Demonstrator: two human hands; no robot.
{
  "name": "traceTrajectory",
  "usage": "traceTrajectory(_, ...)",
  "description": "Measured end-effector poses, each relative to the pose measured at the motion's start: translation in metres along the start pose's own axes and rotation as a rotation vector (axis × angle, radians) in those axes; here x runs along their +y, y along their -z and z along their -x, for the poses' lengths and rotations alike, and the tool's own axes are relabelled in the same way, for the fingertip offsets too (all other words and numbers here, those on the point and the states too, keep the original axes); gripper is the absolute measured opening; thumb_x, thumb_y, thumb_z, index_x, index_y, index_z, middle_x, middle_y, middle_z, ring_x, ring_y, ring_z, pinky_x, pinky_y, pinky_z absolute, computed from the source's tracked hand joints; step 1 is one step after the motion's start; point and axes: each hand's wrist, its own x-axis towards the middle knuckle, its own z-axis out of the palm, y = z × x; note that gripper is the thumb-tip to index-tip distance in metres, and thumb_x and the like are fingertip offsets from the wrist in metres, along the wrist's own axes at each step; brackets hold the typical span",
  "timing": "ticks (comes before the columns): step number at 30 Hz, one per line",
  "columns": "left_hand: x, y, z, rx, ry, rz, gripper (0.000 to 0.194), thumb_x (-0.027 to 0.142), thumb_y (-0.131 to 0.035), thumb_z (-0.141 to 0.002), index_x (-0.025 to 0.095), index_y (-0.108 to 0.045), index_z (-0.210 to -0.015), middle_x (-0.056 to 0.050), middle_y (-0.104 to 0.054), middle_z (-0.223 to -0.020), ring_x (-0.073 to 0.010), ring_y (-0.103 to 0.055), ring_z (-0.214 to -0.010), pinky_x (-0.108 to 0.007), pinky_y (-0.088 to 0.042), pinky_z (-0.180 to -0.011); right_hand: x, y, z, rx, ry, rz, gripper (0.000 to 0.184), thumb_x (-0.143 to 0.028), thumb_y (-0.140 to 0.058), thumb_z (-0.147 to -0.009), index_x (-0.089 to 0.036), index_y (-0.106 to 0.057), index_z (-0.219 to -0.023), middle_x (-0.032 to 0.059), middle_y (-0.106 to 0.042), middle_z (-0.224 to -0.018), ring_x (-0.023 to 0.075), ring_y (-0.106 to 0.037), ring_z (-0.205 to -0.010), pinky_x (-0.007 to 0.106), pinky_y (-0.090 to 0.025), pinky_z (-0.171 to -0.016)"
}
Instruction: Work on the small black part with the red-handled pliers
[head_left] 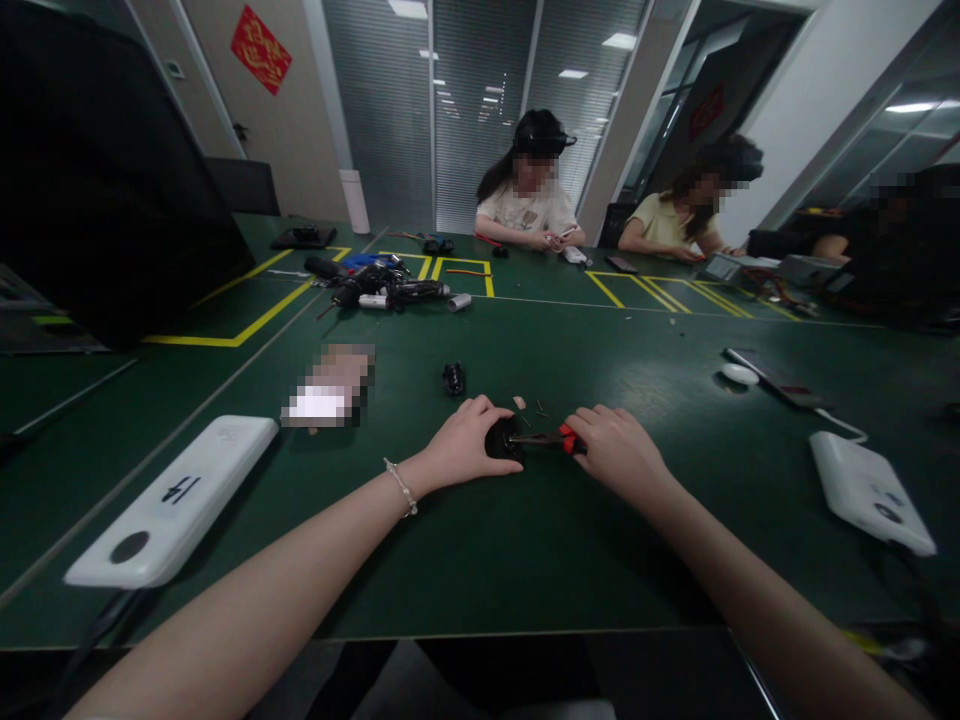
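Note:
My left hand (472, 440) is closed around a small black part (501, 438) on the green table, thumb on the near side and fingers on the far side. Red-handled pliers (574, 439) are gripped in my right hand (619, 445). Their jaws point left and reach the black part; whether they pinch something there is too small to tell. Just beyond the jaws lie a small pale piece (519, 402) and a few thin screw-like bits (541, 408). Another black part (454, 378) rests farther out, beyond my left hand.
A white power bank (180, 500) lies at left, beside a blurred phone (330, 385). Another white power bank (870, 490) with a cable is at right, near a phone (776, 378) and a white oval case (739, 374). Tools (375, 280) are heaped farther back. Several people sit across the table.

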Motion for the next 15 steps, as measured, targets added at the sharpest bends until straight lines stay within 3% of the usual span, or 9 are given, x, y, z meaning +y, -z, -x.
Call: traceTrajectory(15,-0.0029,-0.0018,0.0002,0.018,-0.028,-0.007,0.065,0.056,-0.062,-0.063,0.023,-0.045,-0.117,-0.005,-0.045,-0.103,-0.0242,-0.046,-0.094,-0.038,-0.043,-0.078,0.0038,-0.0015,-0.0004,0.004,0.008,-0.067,0.027,-0.02,-0.057,-0.066,-0.019,-0.058,-0.094,0.006,-0.058,-0.09,0.0204,-0.05,-0.08,0.034,-0.039,-0.071)
